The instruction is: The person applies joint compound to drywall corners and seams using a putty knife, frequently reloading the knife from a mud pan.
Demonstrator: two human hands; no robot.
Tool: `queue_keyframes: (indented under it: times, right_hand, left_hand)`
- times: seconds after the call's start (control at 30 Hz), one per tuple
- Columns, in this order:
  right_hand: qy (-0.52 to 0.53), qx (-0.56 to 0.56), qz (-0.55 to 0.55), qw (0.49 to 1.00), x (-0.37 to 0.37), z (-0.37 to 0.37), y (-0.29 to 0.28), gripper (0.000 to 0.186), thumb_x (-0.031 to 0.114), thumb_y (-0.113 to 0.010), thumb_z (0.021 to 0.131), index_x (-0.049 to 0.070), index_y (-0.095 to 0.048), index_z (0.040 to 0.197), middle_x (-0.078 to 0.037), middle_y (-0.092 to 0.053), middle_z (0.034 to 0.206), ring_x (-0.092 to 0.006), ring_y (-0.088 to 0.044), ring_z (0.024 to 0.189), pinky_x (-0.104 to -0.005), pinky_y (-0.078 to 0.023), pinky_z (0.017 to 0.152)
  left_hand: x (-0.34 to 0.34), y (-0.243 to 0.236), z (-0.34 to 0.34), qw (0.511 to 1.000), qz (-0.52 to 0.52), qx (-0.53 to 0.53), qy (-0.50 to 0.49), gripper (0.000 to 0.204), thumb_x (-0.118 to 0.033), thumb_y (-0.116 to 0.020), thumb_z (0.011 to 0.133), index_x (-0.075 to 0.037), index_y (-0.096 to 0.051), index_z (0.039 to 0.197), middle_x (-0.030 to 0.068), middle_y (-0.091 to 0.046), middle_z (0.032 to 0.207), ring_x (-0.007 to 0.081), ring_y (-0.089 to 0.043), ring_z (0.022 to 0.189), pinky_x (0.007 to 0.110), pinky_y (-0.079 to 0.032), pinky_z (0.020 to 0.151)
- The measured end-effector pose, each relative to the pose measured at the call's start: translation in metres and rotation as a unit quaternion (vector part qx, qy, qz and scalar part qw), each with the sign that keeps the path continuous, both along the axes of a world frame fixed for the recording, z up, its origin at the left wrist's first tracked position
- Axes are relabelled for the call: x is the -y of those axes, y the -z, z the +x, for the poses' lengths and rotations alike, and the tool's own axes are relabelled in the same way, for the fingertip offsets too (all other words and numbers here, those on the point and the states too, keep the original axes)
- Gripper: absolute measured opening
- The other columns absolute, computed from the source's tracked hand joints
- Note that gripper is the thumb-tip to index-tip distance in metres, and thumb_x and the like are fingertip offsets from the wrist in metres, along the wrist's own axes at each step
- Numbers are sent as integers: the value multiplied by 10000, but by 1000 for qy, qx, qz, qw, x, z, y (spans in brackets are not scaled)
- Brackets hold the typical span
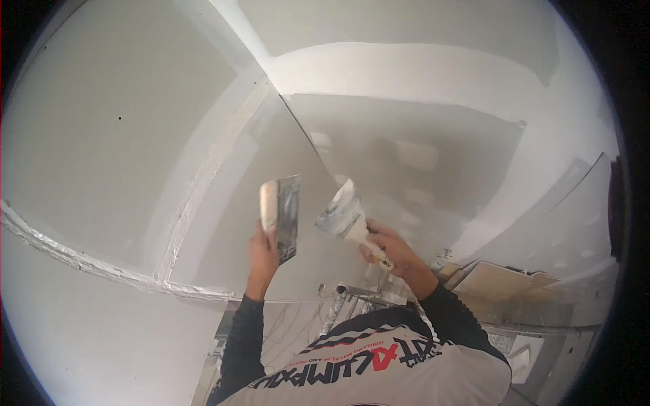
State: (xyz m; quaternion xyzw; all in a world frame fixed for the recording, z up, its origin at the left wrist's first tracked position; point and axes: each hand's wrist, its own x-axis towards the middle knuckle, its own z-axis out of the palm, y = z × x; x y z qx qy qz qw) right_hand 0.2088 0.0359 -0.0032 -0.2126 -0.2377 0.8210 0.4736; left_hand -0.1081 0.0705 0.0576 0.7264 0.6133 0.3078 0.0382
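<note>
The left hand is closed around a rectangular grey metal blade with a pale back strip. To its right, the right hand grips a white-smeared, broad-bladed putty knife, blades apart.

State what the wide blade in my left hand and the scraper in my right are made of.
Wide blade, left hand: probably metal, grey with shiny patches; its smooth pale handle could be wood or plastic. Scraper, right hand: likely metal, thin and flared, smeared whitish; its cream grip looks smooth, perhaps plastic.
</note>
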Motion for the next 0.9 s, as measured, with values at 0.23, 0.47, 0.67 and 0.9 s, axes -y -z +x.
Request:
queue_keyframes:
  times: [0.23,0.47,0.67,0.9]
  right_hand:
    - [237,263,180,918,-147,-112,-43,421,135,-470,1015,24,-501,1420,-12,-547,839,-84,-501,655,-252,-417,576]
    - [425,417,255,762,-329,-216,-64,528,8,-511,913,-59,-444,1432,-280,-492,1323,-441,-501,1256,-459,-424,1068]
    - [455,446,265,724,-346,-242,-90,580,-43,-498,882,-130,-362,1439,-345,-374,1376,-485,-457,1255,-458,-387,1105]
    - [455,456,247,724,-349,-257,-96,603,-22,-500,894,-177,-313,1445,-334,-301,1396,-454,-484,1237,-453,-410,1086]
  left_hand:
    - [85,-1,-52,988,-24,98,-117,328,-182,-505,1047,110,-508,1195,281,-594,687,436,-651,630,463,-453,541]
    - [127,32,-64,975,-22,134,-175,304,-146,-520,1021,122,-530,1164,294,-622,724,425,-662,633,464,-465,551]
    - [145,49,-74,965,-95,132,-208,313,-145,-529,1012,121,-546,1178,277,-633,704,408,-683,645,466,-467,552]
    - [149,62,-79,959,-44,178,-216,370,-246,-480,1057,94,-571,1172,246,-636,713,368,-620,565,442,-462,542]
